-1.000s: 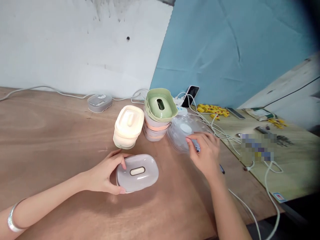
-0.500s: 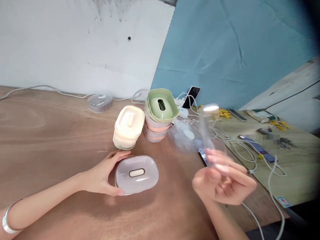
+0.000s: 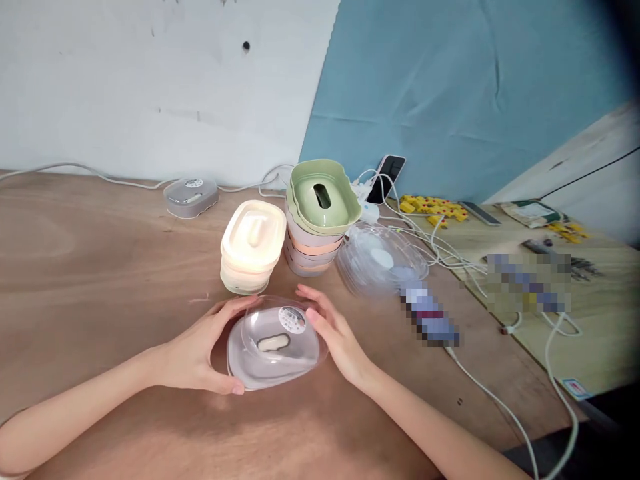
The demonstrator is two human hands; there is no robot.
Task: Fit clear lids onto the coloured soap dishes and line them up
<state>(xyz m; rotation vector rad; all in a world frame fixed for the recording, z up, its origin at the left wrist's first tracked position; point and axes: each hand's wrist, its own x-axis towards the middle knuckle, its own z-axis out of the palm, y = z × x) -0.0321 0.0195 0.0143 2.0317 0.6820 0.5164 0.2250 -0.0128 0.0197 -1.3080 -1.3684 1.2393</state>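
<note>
- Dish (image 3: pixel 260 375) gripped at its left end by left hand (image 3: pixel 197 353), between both hands.
- Clear cover (image 3: pixel 293 320) held by right hand (image 3: pixel 345 343), off-centre over dish.
- Rims best matched evenly, dish steadied.

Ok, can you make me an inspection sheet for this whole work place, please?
Surface: brown wooden table, a few small marks.
Job's things: grey dish; labelled clear lid over it, off to one side.
Clutter: cream stack, green-topped stack, pile of clear covers, labelled grey item, leaning phone, yellow pieces.
Hands: left hand holds the dish's left end; right hand holds the lid.
Cables: white cables along the back, more tangled at right.
Surroundings: white wall with a dark spot; creased blue sheet.
</note>
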